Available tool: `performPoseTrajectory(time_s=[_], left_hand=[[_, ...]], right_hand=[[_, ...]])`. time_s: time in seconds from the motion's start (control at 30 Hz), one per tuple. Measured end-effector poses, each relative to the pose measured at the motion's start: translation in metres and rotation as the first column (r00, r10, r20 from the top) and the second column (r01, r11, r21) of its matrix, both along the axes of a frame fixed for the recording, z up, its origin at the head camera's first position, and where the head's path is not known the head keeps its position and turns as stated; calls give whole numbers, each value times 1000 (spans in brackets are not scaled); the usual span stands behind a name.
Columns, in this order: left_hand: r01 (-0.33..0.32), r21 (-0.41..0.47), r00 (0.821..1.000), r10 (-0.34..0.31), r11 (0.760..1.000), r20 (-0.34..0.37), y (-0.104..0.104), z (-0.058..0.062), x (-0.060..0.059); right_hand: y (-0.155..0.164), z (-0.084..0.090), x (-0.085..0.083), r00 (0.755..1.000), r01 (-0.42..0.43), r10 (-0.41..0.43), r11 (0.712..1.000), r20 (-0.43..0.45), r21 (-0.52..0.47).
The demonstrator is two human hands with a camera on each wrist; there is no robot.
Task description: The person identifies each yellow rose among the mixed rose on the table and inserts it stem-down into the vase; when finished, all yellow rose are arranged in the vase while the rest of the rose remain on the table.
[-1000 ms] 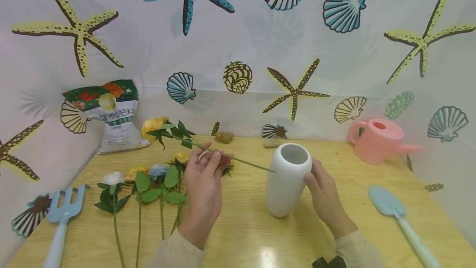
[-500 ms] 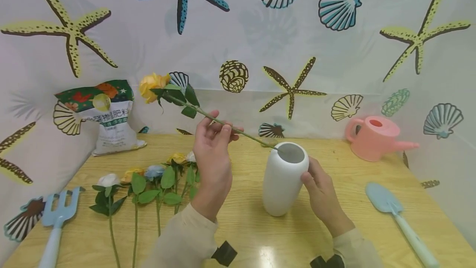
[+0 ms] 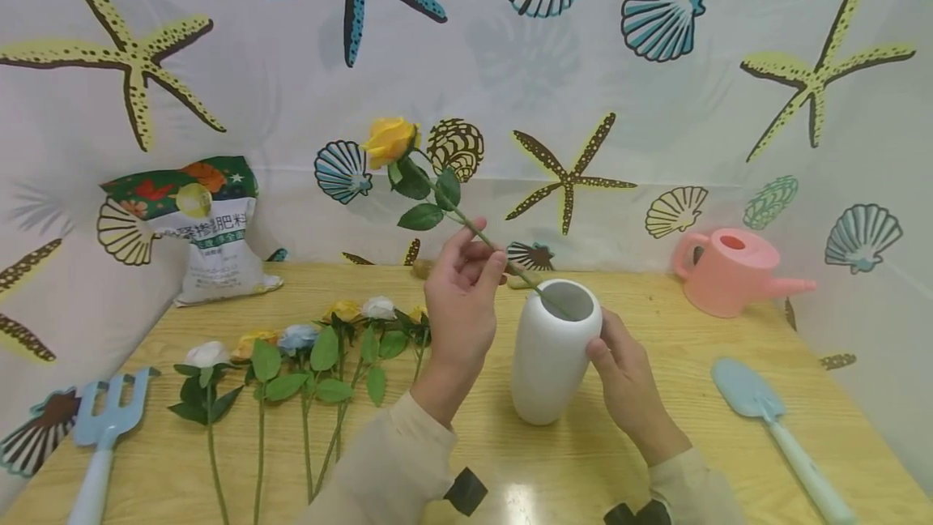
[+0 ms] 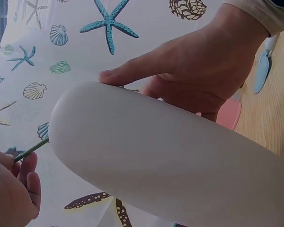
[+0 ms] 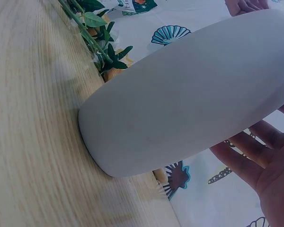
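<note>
While the yellow rose [image 3: 412,178] slants into the white vase [image 3: 548,367]: its bloom points between 10 and 11 o'clock from the mouth, and the stem crosses the rim near 10; whether it touches the rim cannot be told.
Left hand [image 3: 465,298]: grip closed to a pinch on the stem, outside the mouth.
Right hand [image 3: 628,379]: grip spread to the vase's width, thumb in front and fingers behind, holding it at 3 o'clock.
Stems in: one, by the look of it only partway, with much of its length outside.
Stems out: a row of loose flowers [image 3: 325,349], at least six heads, at 9 o'clock from the vase.
Edges: the far edge of the surface [image 3: 561,468] meets the patterned cloth [image 3: 452,63] toward 12; the vase appears to stand upright well inside it.
Room: bare wood toward 6, and toward 3 up to the trowel [image 3: 783,433]; the watering can [image 3: 736,274] sits at 2, while the left forearm takes up room toward 8.
</note>
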State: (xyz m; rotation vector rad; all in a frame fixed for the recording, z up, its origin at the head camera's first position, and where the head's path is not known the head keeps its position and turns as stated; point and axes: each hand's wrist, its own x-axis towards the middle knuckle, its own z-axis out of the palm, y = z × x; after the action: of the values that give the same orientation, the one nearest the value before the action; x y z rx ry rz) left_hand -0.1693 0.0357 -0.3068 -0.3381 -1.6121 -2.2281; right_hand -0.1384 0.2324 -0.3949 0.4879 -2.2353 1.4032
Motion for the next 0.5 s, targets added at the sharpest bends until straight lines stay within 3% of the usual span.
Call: performPoseTrajectory(time_s=[0.2,0.5], left_hand=[[43,-128,999,-45,991,-11,7,-4,1],[30,-283,999,-34,959,-9,8,-9,2]], right_hand=[[-2,1,-1,1000,-3,3,1000,1,2],[-1,0,1,1000,-5,5,1000,2,-4]])
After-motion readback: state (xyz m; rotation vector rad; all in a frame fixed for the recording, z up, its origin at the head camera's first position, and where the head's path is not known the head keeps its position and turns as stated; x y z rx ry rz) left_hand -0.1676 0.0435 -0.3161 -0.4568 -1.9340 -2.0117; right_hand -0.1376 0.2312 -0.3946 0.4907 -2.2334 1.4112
